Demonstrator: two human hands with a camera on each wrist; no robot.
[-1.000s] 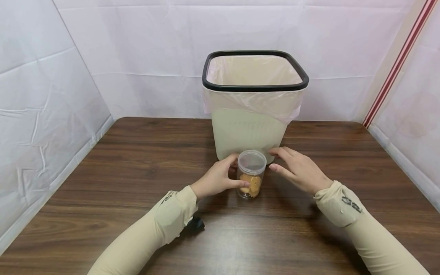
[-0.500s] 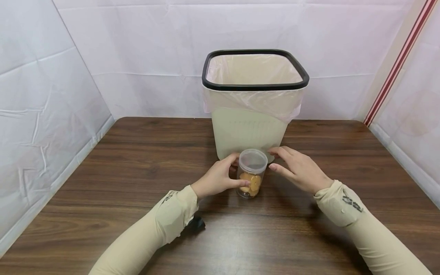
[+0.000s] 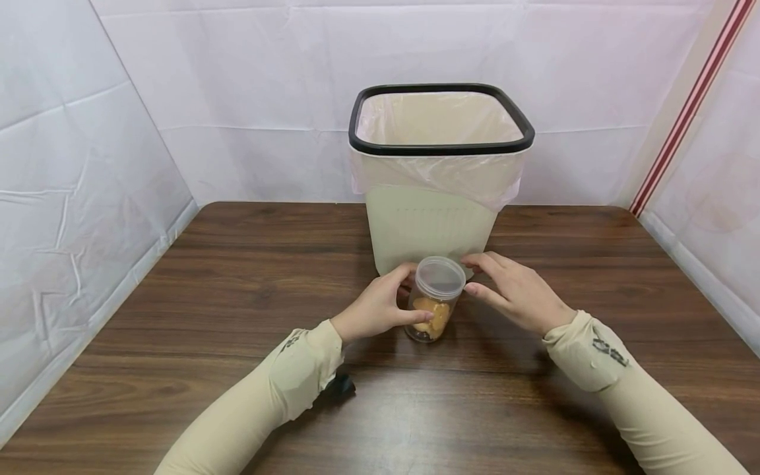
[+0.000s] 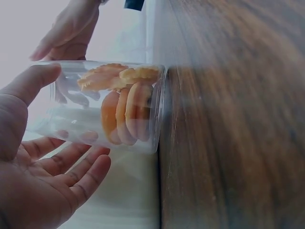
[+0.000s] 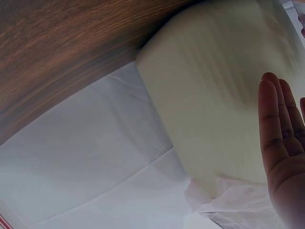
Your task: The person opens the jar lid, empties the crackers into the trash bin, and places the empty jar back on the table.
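A clear plastic jar with a translucent lid stands in front of the bin, its top leaning a little to the right. Several round golden cookies lie in its lower part. My left hand grips the jar from the left, thumb across the front and fingers behind it. To the right of the lid is my right hand, fingers loosely bent, thumb tip right at the lid's edge, holding nothing. In the right wrist view its fingers extend in front of the bin's wall.
A cream trash bin with a black rim and a pale plastic liner stands behind the jar on the dark wooden table. White sheeting hangs behind and at the sides. A small black object shows beside the left sleeve.
The jar's top has tipped slightly to the right, while its base has shifted slightly left. Both hands have stayed almost in place.
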